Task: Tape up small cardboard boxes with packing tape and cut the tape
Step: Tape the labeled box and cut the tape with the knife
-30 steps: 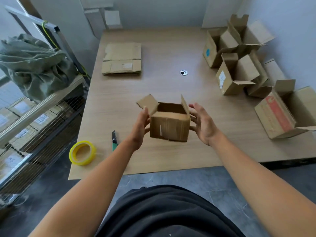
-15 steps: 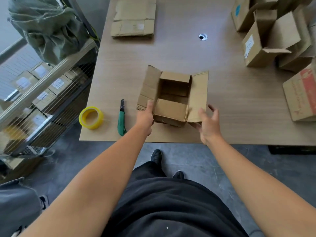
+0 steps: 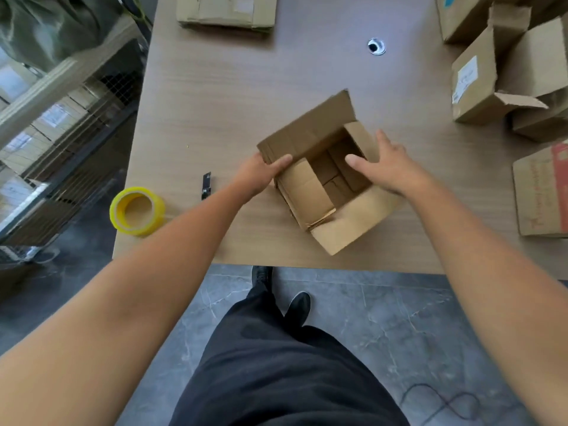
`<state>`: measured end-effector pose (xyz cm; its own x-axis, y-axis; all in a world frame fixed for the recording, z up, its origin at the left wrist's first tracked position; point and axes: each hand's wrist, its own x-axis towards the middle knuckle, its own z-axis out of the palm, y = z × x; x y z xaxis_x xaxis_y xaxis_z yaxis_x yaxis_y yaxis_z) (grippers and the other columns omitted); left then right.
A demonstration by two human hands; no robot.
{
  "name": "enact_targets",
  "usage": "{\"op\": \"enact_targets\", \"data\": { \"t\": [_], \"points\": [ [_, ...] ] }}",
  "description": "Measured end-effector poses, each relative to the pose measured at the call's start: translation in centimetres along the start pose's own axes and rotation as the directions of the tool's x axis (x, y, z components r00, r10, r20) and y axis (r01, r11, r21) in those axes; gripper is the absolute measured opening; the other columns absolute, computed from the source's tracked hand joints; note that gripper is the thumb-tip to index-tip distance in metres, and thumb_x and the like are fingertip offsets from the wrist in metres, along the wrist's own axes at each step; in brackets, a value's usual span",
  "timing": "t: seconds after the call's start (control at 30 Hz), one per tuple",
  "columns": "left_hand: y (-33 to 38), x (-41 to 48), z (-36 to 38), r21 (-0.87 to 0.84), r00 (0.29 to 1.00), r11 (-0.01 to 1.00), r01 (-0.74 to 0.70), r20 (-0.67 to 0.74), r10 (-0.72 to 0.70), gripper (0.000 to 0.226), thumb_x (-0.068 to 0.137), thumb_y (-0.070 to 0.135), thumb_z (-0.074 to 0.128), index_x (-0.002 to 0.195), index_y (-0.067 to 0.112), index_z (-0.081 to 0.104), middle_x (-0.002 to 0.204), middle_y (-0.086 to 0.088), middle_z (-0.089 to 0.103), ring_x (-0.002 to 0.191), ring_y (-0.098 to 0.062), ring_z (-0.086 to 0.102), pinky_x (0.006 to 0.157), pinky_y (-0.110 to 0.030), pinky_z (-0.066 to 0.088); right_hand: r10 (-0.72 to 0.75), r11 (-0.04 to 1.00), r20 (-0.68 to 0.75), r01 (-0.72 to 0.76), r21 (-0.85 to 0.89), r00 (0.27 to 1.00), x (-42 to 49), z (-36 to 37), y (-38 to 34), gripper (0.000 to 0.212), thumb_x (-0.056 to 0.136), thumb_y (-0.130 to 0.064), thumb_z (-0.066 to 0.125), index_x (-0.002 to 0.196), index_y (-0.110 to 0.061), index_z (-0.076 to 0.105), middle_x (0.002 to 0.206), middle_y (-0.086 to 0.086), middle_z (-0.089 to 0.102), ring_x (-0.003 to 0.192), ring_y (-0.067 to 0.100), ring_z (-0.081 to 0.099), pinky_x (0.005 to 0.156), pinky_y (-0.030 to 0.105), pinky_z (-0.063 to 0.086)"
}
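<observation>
A small cardboard box (image 3: 310, 192) stands near the front edge of the wooden table (image 3: 215, 87), turned at an angle with its top flaps spread open. My left hand (image 3: 259, 175) grips the box's left corner, thumb laid over a flap edge. My right hand (image 3: 387, 167) lies flat with straight fingers on the right inner flap. A yellow roll of packing tape (image 3: 136, 210) sits at the table's front left corner. Just right of the tape roll lies a utility knife (image 3: 206, 185), its handle hidden by my left forearm.
Flattened boxes (image 3: 226, 10) are stacked at the back. Several open boxes (image 3: 479, 87) crowd the right side, with a red-printed box (image 3: 541, 192) nearer. A cable hole (image 3: 376, 46) is in the tabletop. A wire shelf rack (image 3: 61, 133) stands left of the table.
The box went from being held in the air to standing on the table, then turned clockwise. My hands moved from its near side up onto the flaps.
</observation>
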<state>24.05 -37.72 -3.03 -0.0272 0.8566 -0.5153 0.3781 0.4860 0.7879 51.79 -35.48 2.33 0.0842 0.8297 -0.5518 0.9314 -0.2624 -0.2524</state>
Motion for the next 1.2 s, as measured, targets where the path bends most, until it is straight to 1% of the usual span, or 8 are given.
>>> {"op": "enact_targets", "data": {
  "t": [0.17, 0.33, 0.43, 0.57, 0.67, 0.8, 1.0, 1.2],
  "points": [
    [-1.3, -4.4, 2.0, -0.295, 0.920, 0.920, 0.257, -0.216, -0.326, 0.120, 0.061, 0.083, 0.069, 0.154, 0.020, 0.026, 0.158, -0.003, 0.029, 0.139, -0.022, 0.038, 0.114, -0.045, 0.035, 0.093, 0.993, -0.010, -0.093, -0.074, 0.996, -0.3, 1.7, 1.0, 0.102, 0.081, -0.071, 0.059, 0.158, -0.035, 0.003, 0.154, 0.020, 0.034, 0.135, 0.041, 0.045, 0.103, 0.053, 0.043],
    [-3.3, -5.6, 3.6, -0.361, 0.900, 0.864, 0.350, -0.124, -0.417, 0.127, 0.059, 0.076, 0.080, 0.155, 0.014, 0.024, 0.147, -0.004, 0.041, 0.133, -0.023, 0.044, 0.114, -0.045, 0.038, 0.017, 0.974, -0.021, -0.012, 0.227, 1.000, -1.1, 4.1, 2.2, 0.102, 0.086, -0.050, 0.067, 0.161, -0.027, 0.001, 0.161, 0.011, 0.028, 0.146, 0.030, 0.033, 0.115, 0.045, 0.031],
    [-2.9, -4.9, 3.5, -0.272, 0.889, 0.871, 0.409, -0.097, -0.447, 0.137, 0.040, 0.091, 0.074, 0.149, 0.017, 0.037, 0.147, -0.003, 0.045, 0.136, -0.025, 0.043, 0.114, -0.048, 0.037, 0.014, 0.819, 0.034, -0.031, 0.573, 0.999, -1.2, 3.9, 2.6, 0.106, 0.082, -0.047, 0.076, 0.160, -0.031, 0.007, 0.166, 0.001, 0.020, 0.148, 0.021, 0.029, 0.115, 0.040, 0.031],
    [-3.2, -4.6, 2.5, -0.076, 0.911, 0.915, 0.396, -0.090, -0.402, 0.111, 0.036, 0.097, 0.067, 0.122, 0.028, 0.052, 0.134, -0.003, 0.057, 0.130, -0.026, 0.049, 0.112, -0.048, 0.039, -0.047, 0.608, 0.169, -0.106, 0.787, 0.984, -1.5, 3.7, 2.9, 0.062, 0.072, -0.044, 0.073, 0.128, -0.026, 0.053, 0.134, 0.000, 0.059, 0.110, 0.010, 0.062, 0.090, 0.034, 0.052],
    [-2.9, -4.2, 1.4, 0.020, 0.916, 0.917, 0.399, -0.049, -0.397, 0.106, 0.033, 0.098, 0.066, 0.112, 0.029, 0.051, 0.129, -0.004, 0.059, 0.126, -0.026, 0.050, 0.110, -0.048, 0.041, -0.071, 0.607, 0.156, -0.082, 0.791, 0.985, -1.2, 3.9, 3.6, 0.050, 0.072, -0.044, 0.066, 0.111, -0.013, 0.059, 0.104, -0.007, 0.061, 0.094, 0.010, 0.057, 0.088, 0.035, 0.044],
    [-2.6, -3.6, 0.1, 0.020, 0.915, 0.915, 0.402, 0.029, -0.403, 0.118, 0.043, 0.082, 0.081, 0.135, 0.016, 0.048, 0.121, -0.002, 0.059, 0.112, -0.022, 0.058, 0.099, -0.040, 0.050, -0.033, 0.513, 0.164, -0.124, 0.849, 0.986, -1.6, 4.1, 3.9, 0.009, 0.075, -0.038, 0.063, 0.071, -0.030, 0.058, 0.074, -0.013, 0.053, 0.072, 0.013, 0.048, 0.075, 0.031, 0.040],
    [-3.3, -3.5, 0.6, -0.210, 0.896, 0.881, 0.424, -0.043, -0.442, 0.094, 0.064, 0.051, 0.091, 0.137, 0.012, 0.047, 0.120, -0.008, 0.064, 0.108, -0.025, 0.064, 0.098, -0.044, 0.055, 0.014, 0.034, 0.185, -0.185, 0.982, 0.983, -1.3, 6.0, 4.3, 0.008, 0.094, -0.014, 0.054, 0.087, -0.014, 0.059, 0.074, 0.002, 0.058, 0.058, 0.012, 0.055, 0.054, 0.022, 0.046],
    [-3.3, -5.3, 3.0, -0.167, 0.888, 0.951, 0.262, -0.343, -0.305, 0.086, 0.074, 0.047, 0.087, 0.142, 0.023, 0.040, 0.128, -0.005, 0.062, 0.113, -0.023, 0.063, 0.099, -0.046, 0.053, -0.098, 0.001, 0.203, -0.204, 0.979, 0.974, -1.5, 7.2, 3.9, 0.038, 0.076, -0.029, 0.066, 0.104, -0.010, 0.050, 0.087, 0.008, 0.046, 0.066, 0.019, 0.046, 0.067, 0.035, 0.038]
  ]
}}
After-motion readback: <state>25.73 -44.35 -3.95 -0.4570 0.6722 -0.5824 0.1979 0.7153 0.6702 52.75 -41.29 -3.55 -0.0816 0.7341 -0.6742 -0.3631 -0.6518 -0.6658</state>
